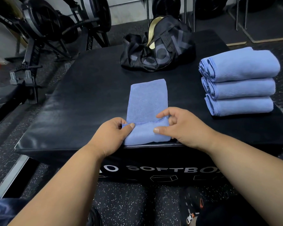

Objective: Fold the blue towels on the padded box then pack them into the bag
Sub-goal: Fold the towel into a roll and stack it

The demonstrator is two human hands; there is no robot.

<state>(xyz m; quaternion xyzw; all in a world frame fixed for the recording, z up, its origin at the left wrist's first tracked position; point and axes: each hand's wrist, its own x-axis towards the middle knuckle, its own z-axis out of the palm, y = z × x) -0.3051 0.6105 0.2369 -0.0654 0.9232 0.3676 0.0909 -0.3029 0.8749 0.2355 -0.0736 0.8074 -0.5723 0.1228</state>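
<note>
Towel (148,101) lies flat at the box's (72,111) near edge — my left hand (112,136) and right hand (181,126) each pinch its turned-up hem. Three folded towels (240,80) stacked right; bag (157,51) behind.

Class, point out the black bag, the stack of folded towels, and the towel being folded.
black bag (160,53), head view, its printed side.
stack of folded towels (240,82), head view, middle towel.
towel being folded (148,98), head view, flat upper panel.
</note>
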